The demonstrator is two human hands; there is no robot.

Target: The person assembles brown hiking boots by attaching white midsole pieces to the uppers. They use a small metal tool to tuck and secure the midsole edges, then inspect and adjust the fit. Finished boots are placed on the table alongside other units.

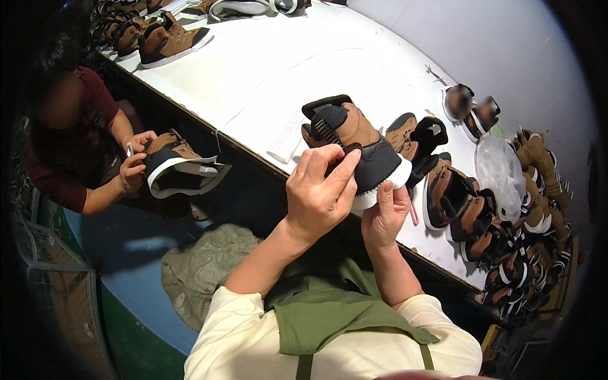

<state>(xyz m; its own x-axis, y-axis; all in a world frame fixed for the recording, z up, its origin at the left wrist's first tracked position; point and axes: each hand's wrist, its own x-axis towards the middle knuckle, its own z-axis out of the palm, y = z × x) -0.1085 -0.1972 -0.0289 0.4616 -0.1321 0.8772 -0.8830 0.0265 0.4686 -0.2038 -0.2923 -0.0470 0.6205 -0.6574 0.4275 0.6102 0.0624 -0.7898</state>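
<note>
The ankle-high shoe of brown leather-like material with a black panel and a white lower rim is held up between the person's two hands, over the near side of the long white-topped table. The left hand pinches a black edge of it between thumb and forefinger; the right hand grips the white rim, thumb uppermost. I'd judge it light, pliable in the upper, stiffer along that rim, neither slippery nor fragile. The rim under the right thumb looks the surest hold, while the dark collar beyond the left fingertips would likely give if squeezed.

To the right of the right fingers, past a row of brown-and-black shoes, sits a crumpled clear plastic bag. Far to the left of the left fingers, low down, stands a grey wire-mesh basket. What either contains I can't fairly make out from here. Between basket and left fingers, a co-worker in a dark red top holds another brown-and-black shoe with a white rim in both hands.
</note>
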